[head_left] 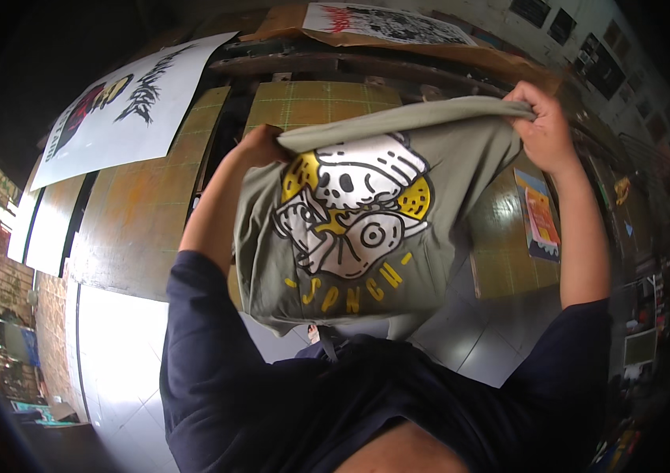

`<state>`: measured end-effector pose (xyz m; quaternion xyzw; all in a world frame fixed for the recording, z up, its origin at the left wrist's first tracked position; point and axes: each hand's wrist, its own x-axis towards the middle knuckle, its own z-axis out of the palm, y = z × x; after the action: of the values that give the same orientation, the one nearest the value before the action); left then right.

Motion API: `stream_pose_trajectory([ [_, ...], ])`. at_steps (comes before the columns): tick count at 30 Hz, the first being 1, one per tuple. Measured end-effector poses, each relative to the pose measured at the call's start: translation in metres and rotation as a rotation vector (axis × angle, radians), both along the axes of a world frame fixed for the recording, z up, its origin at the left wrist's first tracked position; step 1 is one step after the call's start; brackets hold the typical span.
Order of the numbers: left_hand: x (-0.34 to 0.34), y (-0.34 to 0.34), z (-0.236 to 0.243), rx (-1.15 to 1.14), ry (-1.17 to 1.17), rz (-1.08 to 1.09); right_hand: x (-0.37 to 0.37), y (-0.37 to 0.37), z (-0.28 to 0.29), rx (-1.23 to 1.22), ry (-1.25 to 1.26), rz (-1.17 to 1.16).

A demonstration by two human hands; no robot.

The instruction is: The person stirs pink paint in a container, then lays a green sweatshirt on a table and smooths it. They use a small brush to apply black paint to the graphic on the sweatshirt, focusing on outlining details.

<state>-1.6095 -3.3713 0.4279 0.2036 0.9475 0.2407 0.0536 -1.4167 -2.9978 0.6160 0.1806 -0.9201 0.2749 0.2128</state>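
A grey-green T-shirt [461,229] hangs stretched between my two hands in the middle of the view. On its front is a white and yellow cartoon skull print [359,197] with yellow lettering under it. My left hand [260,147] is closed on the shirt's upper left edge. Higher and farther out, my right hand [541,122] grips the upper right edge, with the fabric bunched in its fingers. Between the hands the top edge runs as a thick fold, slanting up to the right. The lower part of the shirt hangs near my body.
Behind the shirt stand several tan printing boards [142,205] with green grid lines. A printed white poster [134,106] lies over the left boards, and another printed sheet [390,22] lies at the far side. Colourful papers [538,213] rest on the right board. Tiled floor [481,343] shows below.
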Motion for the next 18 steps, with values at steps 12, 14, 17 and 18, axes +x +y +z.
stream_pose_trajectory([
  [12, 0.238, -0.022, 0.170, 0.627, -0.091, -0.240, 0.145, 0.117, -0.003, 0.061, 0.322, -0.245],
  [14, 0.284, -0.007, 0.191, 0.328, 0.280, 0.013, 0.171, 0.134, 0.000, 0.074, 0.354, -0.243],
  [17, 0.335, 0.014, 0.199, 0.135, 0.684, 0.161, 0.206, 0.153, 0.000, 0.018, 0.378, -0.218],
  [18, 0.351, 0.021, 0.206, 0.094, 0.715, 0.162, 0.214, 0.157, 0.001, 0.003, 0.366, -0.216],
])
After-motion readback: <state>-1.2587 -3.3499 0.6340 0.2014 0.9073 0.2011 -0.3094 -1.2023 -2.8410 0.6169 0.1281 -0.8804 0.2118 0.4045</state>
